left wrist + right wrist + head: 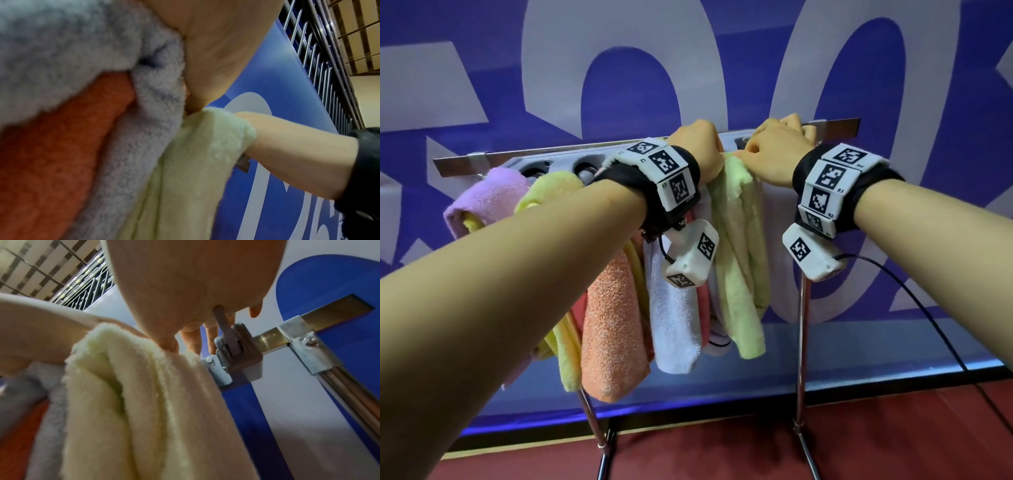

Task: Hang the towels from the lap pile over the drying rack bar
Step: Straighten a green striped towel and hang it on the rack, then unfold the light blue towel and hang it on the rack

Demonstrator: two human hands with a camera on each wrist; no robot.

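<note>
A pale green towel (pixel 739 257) hangs over the right part of the drying rack bar (pixel 839 126). My left hand (pixel 698 147) grips the towel's top fold from the left, and my right hand (pixel 774 150) pinches the same fold from the right. In the left wrist view my left hand (pixel 216 48) curls onto the green towel (pixel 205 146) beside the right hand (pixel 287 154). In the right wrist view the right hand (pixel 185 288) has its thumb on the towel (pixel 133 402). The lap pile is out of view.
Purple (pixel 486 195), yellow (pixel 551 188), orange (pixel 613 325), white (pixel 671 325) and pink towels fill the bar's left and middle. A grey clamp (pixel 236 345) sits just right of my fingers. Metal legs (pixel 802 342) stand below, with a black cable (pixel 928 325) and a blue wall behind.
</note>
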